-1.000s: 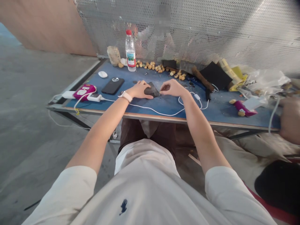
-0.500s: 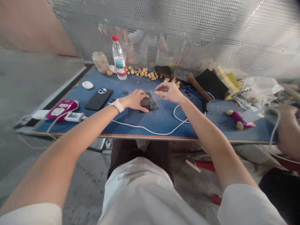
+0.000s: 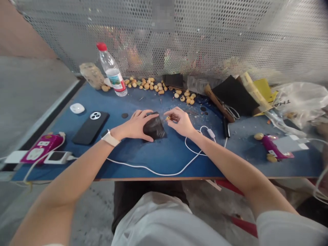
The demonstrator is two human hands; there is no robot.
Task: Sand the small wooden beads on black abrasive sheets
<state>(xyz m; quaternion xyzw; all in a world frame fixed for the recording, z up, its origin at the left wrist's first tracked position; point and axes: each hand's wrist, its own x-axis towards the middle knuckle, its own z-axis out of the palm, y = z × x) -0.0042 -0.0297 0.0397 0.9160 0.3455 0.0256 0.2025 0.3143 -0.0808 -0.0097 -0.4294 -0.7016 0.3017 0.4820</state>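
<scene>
My left hand (image 3: pixel 141 125) lies across a dark, flat, creased piece (image 3: pixel 156 129) on the blue table, thumb along its near edge and fingers over its far edge. It looks like black plastic or leather; its left part is hidden under the hand. My right hand (image 3: pixel 180 122) is just right of it, thumb and fingertips pinched on a small yellow piece (image 3: pixel 168 118) with a dark spot, too small to name. A white cable (image 3: pixel 166 175) runs across the table below both hands, and its inline switch (image 3: pixel 211 133) lies near my right wrist.
A water bottle (image 3: pixel 115 79) and rounded yellowish pieces (image 3: pixel 147 84) line the back by the perforated metal screen (image 3: pixel 205 44). On the left are a black phone (image 3: pixel 90 129), a white case (image 3: pixel 77 108) and a purple power strip (image 3: pixel 38 150). Right stand dark sheets (image 3: pixel 234 95) and a plastic bag (image 3: pixel 302 99).
My view has tilted down and come closer to the table. My right hand has come lower, nearer the dark piece, still pinching the yellow piece. My left hand stays on the dark piece.
</scene>
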